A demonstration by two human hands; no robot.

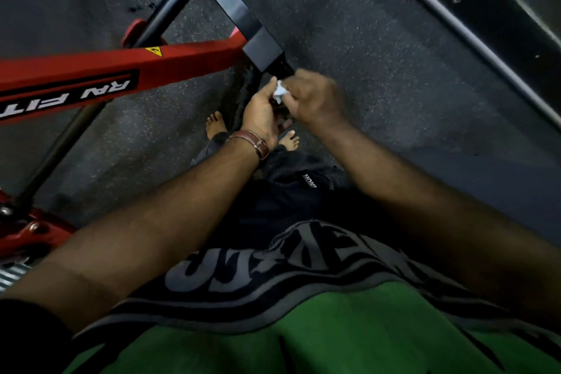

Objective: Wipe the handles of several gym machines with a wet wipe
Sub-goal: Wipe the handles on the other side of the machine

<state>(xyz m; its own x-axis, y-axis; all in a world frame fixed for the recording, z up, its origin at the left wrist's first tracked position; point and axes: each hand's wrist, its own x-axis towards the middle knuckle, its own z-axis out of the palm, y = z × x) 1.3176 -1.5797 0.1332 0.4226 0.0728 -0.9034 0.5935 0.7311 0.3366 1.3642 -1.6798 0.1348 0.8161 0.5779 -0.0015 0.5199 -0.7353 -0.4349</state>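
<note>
Wet wipe (280,90): small white crumpled wad, sits just below the black bracket (263,50) where the machine's black bar ends. It's pinched between both hands. Left hand (262,112) comes up from below the bracket w/ fingers curled, thumb tip pressed on the wipe's left edge. Right hand (315,97) is closed in a loose fist on the wipe's right side, blurred, so prob. mid-motion. Can't tell whether the wipe is touching a handle right now; the grip/handle itself is mostly hidden behind the hands, only a dark knurled stub (283,65) shows directly under the bracket.

Progress, as a judgement: work on this machine's handle looks under way or about to start, no way to tell how much of it is wiped. Task says several machines, so other handles likely remain; nothing here shows any as done.

Around, relative to the bracket: red frame arm (121,70) w/ white lettering and a yellow warning sticker runs off to its left, joining it. Black tube (170,6) crosses up-left of it. Grey rail (455,24) and dark panel lie well right. Speckled rubber floor (379,76) beneath. Bare feet directly below, brown wrist strap (258,143) on left arm.

In the way: red arm crowds the left hand's side; hands block own view of the handle.
</note>
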